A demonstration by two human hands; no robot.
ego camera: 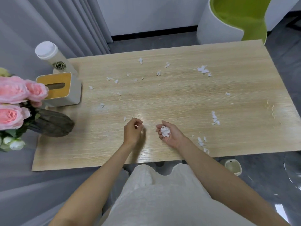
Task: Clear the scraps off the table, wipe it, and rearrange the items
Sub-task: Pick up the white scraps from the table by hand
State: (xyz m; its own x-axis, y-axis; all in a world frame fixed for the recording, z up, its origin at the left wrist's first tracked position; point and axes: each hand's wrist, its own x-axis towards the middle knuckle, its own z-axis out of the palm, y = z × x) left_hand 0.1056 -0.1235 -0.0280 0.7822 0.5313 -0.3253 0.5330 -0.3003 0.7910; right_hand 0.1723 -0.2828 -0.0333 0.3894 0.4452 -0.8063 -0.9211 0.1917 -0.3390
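Cream cup [48, 53], round emblem [59, 65], lettering unreadable

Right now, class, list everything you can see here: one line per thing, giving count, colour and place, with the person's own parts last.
Table: one, light wood, centre.
Paper scraps: many, white, scattered across the table.
Cup: one, cream with white lid, far left corner.
Tissue box: one, pale grey with yellow top, left edge.
Vase: one, dark grey-brown, near left, holding the flowers.
Flowers: several, pink, far left.
Chair: one, white and green, beyond the far right corner.
Curtain: one, grey, far left.
Left hand: one, near edge, pinching what looks like a small scrap.
Right hand: one, palm up, cupping a wad of scraps.
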